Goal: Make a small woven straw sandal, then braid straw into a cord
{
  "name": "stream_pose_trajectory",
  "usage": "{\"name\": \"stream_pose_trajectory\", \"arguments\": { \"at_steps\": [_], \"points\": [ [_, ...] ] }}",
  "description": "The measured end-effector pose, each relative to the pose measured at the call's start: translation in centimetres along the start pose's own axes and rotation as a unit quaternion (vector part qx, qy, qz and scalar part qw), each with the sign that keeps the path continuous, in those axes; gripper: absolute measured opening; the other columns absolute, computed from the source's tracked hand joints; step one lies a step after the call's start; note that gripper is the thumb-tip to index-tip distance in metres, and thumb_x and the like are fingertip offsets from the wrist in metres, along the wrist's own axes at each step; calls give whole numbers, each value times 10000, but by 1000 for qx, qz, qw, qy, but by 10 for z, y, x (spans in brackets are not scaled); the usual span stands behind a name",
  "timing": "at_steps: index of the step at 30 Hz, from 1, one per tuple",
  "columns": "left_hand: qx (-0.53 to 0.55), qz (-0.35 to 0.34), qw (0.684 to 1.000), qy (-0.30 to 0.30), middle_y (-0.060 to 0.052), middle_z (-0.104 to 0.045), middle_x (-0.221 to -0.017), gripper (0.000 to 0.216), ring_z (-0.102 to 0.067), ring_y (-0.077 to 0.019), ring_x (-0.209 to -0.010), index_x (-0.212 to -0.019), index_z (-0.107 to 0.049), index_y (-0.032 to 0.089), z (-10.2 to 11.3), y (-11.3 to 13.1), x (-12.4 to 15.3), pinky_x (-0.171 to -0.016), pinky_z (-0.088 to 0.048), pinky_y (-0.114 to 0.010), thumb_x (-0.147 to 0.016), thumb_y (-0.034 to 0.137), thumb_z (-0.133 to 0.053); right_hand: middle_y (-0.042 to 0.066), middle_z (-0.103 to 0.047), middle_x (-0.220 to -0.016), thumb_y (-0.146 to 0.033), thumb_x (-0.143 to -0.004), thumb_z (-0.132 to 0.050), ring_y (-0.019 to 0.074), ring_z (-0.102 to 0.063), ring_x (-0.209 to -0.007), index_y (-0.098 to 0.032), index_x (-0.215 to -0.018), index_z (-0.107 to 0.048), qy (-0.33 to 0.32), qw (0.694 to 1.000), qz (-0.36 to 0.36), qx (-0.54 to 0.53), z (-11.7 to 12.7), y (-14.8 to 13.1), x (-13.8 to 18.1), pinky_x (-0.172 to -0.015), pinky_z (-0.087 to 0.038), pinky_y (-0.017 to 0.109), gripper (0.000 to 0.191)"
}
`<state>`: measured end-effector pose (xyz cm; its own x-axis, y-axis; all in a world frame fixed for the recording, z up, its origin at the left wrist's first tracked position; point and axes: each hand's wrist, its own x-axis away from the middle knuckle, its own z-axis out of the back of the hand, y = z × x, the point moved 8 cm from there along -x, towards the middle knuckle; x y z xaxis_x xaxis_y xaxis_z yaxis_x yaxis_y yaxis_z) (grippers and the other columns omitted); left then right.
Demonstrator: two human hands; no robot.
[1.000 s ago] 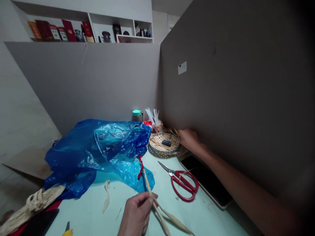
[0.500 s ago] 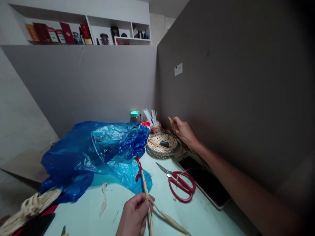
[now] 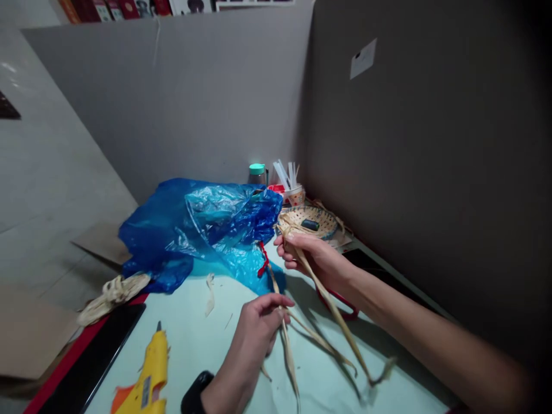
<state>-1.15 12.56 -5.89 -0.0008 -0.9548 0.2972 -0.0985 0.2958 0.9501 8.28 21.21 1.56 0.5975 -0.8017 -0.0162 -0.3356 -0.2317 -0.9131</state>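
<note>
1. Gray partitions (image 3: 215,103) back a pale-green tabletop (image 3: 194,333).
2. Left hand (image 3: 257,323) pinches a red-tipped braid (image 3: 275,280), thumb against fingers, near a blue bag (image 3: 198,224).
3. Right hand (image 3: 317,257), fingers curled tight, grips a dry strip (image 3: 330,303) before a woven basket (image 3: 326,219).

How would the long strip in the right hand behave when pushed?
The strip is probably light, as it looks narrow. It may feel springy, running nearly straight beyond the right hand; its ragged-looking lower end could break easily.
</note>
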Motion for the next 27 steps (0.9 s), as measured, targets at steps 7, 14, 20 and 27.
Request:
{"name": "stream_pose_trajectory", "arguments": {
  "at_steps": [7,14,20,27],
  "points": [
    [15,-19,999,-20,27,-537,-595,255,-226,-9,-369,-883,-642,108,-3,10,8,-376,-118,-205,-726,308,-648,49,-616,-926,-277,-827,-665,128,-538,-789,-162,-1014,-692,-55,997,-42,-35,-20,39,14,-665,-413,220,222],
    [25,-29,999,4,110,-263,-429,341,-178,-26,-381,-650,-552,141,1,7,6,-388,-112,-209,-718,439,-704,15,-619,-871,-281,-750,-739,114,-507,-729,-131,-774,-693,-70,994,-3,85,-21,41,16,-656,-363,234,158],
    [49,-18,999,5,115,-224,-465,336,-145,-28,-408,-707,-590,129,4,7,6,-401,-86,-208,-702,440,-716,0,-635,-809,-234,-758,-711,125,-533,-742,-136,-844,-691,-114,977,12,180,-17,21,13,-722,-376,248,131],
    [50,-24,998,5,111,-225,-485,319,-143,-27,-422,-703,-583,132,5,7,7,-405,-86,-202,-717,423,-714,23,-660,-857,-297,-758,-707,154,-566,-782,-144,-916,-686,-93,972,7,214,-6,12,10,-737,-401,261,221]
  ]
}}
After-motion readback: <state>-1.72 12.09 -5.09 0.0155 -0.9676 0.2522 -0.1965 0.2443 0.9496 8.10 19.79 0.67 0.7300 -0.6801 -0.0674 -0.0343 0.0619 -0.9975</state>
